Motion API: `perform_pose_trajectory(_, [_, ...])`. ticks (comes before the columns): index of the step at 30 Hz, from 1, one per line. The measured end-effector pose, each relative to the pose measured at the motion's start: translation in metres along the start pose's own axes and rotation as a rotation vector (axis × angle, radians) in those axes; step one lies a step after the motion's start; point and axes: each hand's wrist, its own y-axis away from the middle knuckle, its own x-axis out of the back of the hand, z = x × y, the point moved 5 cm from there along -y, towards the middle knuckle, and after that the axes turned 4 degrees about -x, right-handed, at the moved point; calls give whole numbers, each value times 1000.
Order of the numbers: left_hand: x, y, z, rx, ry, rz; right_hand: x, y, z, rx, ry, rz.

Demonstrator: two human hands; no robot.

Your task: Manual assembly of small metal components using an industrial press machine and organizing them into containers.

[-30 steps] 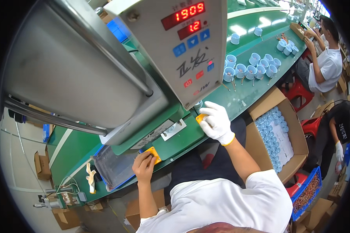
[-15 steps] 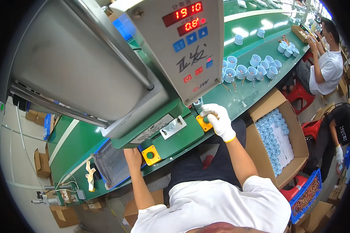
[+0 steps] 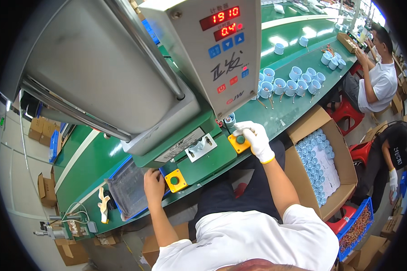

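My bare left hand (image 3: 154, 183) is beside the left yellow button box (image 3: 176, 180), at the right edge of a dark-lined tray (image 3: 127, 192). Its fingers are loosely bent and slightly apart, with nothing visible in them. At the right yellow button box (image 3: 238, 143), my right hand (image 3: 257, 142) wears a white glove, its fingers partly stretched beside and over the green button (image 3: 240, 139). Contact with that button cannot be made out. Between the boxes, a pale metal plate (image 3: 201, 148) with a notch sits on the green press base (image 3: 212, 160), under the large grey press body (image 3: 108, 67).
A control panel (image 3: 224, 58) with red displays hangs over the bench. Light-blue cups (image 3: 291, 86) with wires stand right; a cardboard box (image 3: 343, 192) holds more. A glove (image 3: 103, 205) lies left of the tray. A co-worker (image 3: 377, 77) sits far right.
My left hand's fingers have shifted a little and show more plainly beside the button box. The right hand has stayed nearly in place. The lower red readout has changed, and the view has shifted slightly.
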Motion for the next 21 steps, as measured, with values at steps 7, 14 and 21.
perform_pose_trajectory(7, [2,19,5,-8,116,48,-71,12,-100,205,225,194])
perform_pose_trajectory(14, [-3,21,7,-14,65,64,-147,8,-100,405,597,131])
perform_pose_trajectory(21, [-3,21,2,-75,78,73,-143,-17,-110,291,333,60])
